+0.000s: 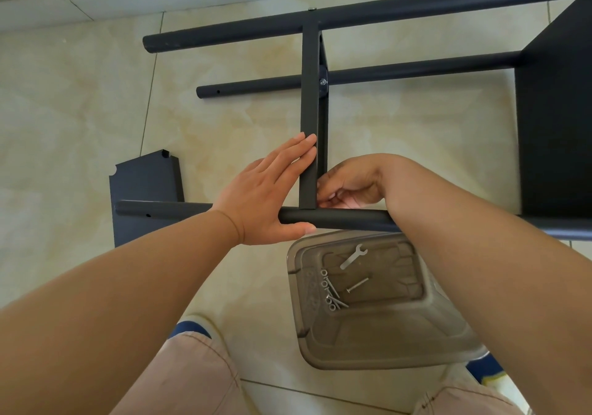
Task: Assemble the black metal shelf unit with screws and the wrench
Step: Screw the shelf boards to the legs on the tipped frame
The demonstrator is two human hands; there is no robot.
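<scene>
The black metal shelf unit (309,94) lies on its side on the tiled floor, several round poles running left to right. My left hand (272,193) lies flat with straight fingers against the edge of a black shelf panel, thumb under the nearest pole (346,219). My right hand (349,187) is curled behind that panel at its joint with the pole; what its fingertips pinch is hidden. A small flat silver wrench (353,256) and several long screws (331,291) lie in a smoky plastic tub (384,350) below the pole.
A loose black shelf panel (144,187) with notched corners lies flat on the floor at the left, under the near pole. A second fitted panel (557,110) stands at the right. My knees and blue shoes are at the bottom.
</scene>
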